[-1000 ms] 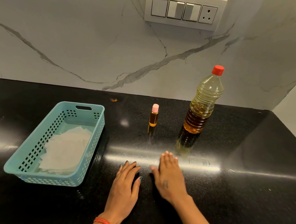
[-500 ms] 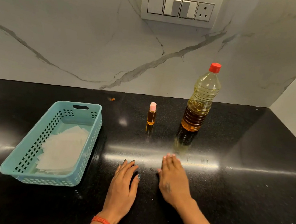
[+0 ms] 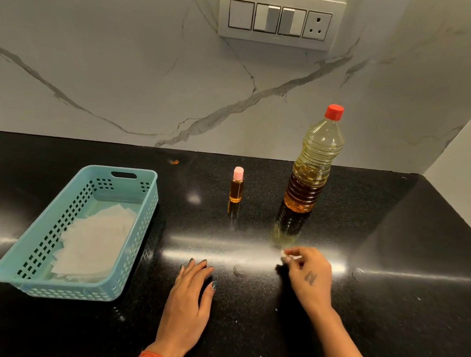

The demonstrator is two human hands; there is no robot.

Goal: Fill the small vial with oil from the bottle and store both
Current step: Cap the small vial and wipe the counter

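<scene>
A small vial (image 3: 236, 186) with a pink cap stands upright on the black counter, holding amber oil. To its right stands a tall clear oil bottle (image 3: 314, 164) with a red cap, capped and upright. My left hand (image 3: 189, 298) lies flat on the counter, fingers slightly apart, in front of the vial. My right hand (image 3: 307, 274) is lifted off the counter below the bottle, fingers curled loosely, holding nothing.
A teal perforated basket (image 3: 137, 243) with white paper sheets inside sits at the left. The marble backsplash carries a switch panel (image 3: 280, 18). A side wall closes the counter at the right.
My right hand has lifted from the counter and moved right toward the bottle, its fingers curling. My left hand stays flat in place.
</scene>
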